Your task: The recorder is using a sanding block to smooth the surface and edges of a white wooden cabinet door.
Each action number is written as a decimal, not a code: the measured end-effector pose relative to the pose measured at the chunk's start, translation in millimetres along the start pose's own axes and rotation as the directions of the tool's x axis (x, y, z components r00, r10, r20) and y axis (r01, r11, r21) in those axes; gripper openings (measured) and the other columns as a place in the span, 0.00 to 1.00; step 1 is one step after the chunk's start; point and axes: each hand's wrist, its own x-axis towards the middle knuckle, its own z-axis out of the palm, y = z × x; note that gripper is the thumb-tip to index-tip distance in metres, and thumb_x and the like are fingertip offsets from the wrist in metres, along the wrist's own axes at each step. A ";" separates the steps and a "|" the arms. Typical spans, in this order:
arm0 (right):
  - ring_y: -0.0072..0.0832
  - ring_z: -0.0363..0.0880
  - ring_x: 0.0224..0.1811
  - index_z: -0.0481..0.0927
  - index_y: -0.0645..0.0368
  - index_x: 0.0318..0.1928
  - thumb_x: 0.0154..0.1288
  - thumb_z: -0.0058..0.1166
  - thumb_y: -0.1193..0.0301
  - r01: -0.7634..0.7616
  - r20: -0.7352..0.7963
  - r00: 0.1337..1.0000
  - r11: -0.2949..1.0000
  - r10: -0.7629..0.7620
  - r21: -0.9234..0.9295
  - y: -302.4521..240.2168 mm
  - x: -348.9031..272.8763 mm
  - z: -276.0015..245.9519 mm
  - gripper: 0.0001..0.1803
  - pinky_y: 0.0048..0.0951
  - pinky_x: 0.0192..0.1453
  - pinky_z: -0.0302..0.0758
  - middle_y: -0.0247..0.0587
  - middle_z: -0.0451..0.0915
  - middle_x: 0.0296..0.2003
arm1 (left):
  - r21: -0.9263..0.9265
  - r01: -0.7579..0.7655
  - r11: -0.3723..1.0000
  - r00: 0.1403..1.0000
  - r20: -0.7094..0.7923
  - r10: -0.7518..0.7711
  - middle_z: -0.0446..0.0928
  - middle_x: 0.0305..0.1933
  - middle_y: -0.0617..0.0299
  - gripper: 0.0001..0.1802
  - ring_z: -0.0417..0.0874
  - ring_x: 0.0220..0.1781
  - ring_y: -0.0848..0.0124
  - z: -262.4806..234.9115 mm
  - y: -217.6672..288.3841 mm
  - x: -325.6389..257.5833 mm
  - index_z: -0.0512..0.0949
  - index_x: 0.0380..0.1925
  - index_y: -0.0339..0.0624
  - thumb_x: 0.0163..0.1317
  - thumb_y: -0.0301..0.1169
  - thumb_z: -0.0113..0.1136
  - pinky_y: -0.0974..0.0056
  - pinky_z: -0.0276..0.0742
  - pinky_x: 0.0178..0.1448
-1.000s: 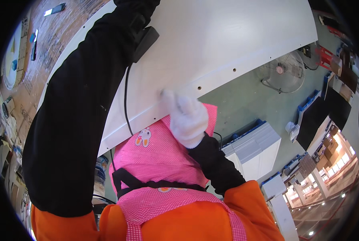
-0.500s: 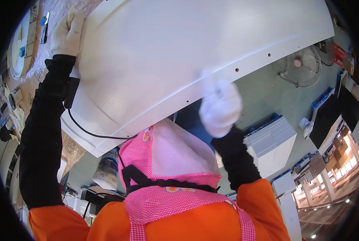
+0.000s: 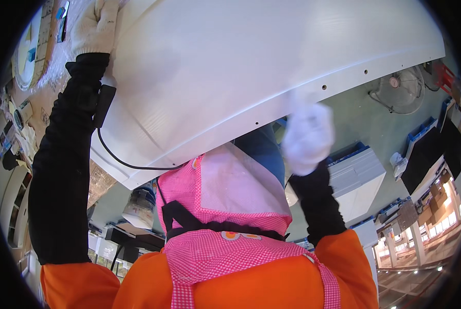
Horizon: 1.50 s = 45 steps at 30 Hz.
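White, smooth and broad, the drilled panel [image 3: 215,62] lies in front of you, filling the upper middle of the view, its near edge slanting upward from left to right just past your pink checked apron [image 3: 230,257]. Your left hand [image 3: 94,28], in a white knitted glove, rests at the panel's left side with the fingers stretched out and a gap between two of them; it clasps nothing that shows, and the tips run to the top of the view. Your right hand [image 3: 307,136], gloved too, is at the near edge, between one small hole [image 3: 256,123] and a larger hole [image 3: 324,87]. It is blurred, so I cannot tell whether its fingers pinch anything or are merely curled, nor whether they touch the surface.

To handle this edge well, let your left palm brace the side lightly, so the panel cannot slide away under your right hand. Give your right hand a slow, even pressure and have it follow the slanting line; haste makes the contact uneven. Mind the holes, since knit could snag on a rim. Watch the black cable [image 3: 124,163], which droops from the black box [image 3: 104,105] on your left forearm across the panel's near left corner: give it slack and lead it clear of the surface.
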 end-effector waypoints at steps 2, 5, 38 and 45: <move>0.31 0.69 0.17 0.79 0.52 0.33 0.62 0.63 0.76 0.094 0.265 0.960 0.995 -0.093 0.009 -40.6 -23.8 8.1 0.06 0.35 0.21 0.65 0.31 0.66 0.18 | -0.007 0.007 1.000 1.000 0.006 -0.007 0.80 0.27 0.64 0.29 0.76 0.33 0.74 8.2 -1.3 3.1 0.84 0.39 0.36 0.68 0.57 0.62 0.63 0.75 0.44; 0.35 0.71 0.22 0.87 0.52 0.49 0.53 0.60 0.76 0.148 0.660 0.713 0.971 -0.237 0.189 -84.7 -29.0 10.5 0.20 0.35 0.23 0.69 0.32 0.71 0.25 | 0.104 0.027 0.994 1.000 0.013 -0.028 0.77 0.25 0.67 0.27 0.73 0.31 0.77 7.9 31.2 -3.2 0.82 0.35 0.37 0.69 0.54 0.62 0.64 0.73 0.40; 0.34 0.77 0.32 0.85 0.52 0.59 0.60 0.58 0.78 0.154 0.263 0.949 0.984 -0.172 0.085 50.3 72.1 -47.8 0.24 0.36 0.32 0.74 0.36 0.77 0.33 | 0.074 0.135 0.988 0.991 0.008 -0.136 0.64 0.23 0.67 0.21 0.64 0.29 0.78 -3.6 7.7 -12.8 0.74 0.29 0.37 0.75 0.43 0.58 0.65 0.68 0.36; 0.29 0.75 0.37 0.84 0.60 0.59 0.70 0.59 0.76 -0.287 -0.238 0.949 0.876 0.205 -0.387 196.7 167.6 -116.4 0.18 0.30 0.41 0.74 0.39 0.74 0.38 | 0.106 0.101 0.989 0.995 -0.016 -0.100 0.64 0.23 0.68 0.20 0.64 0.29 0.79 -0.1 19.4 -16.0 0.74 0.29 0.38 0.75 0.42 0.58 0.66 0.67 0.35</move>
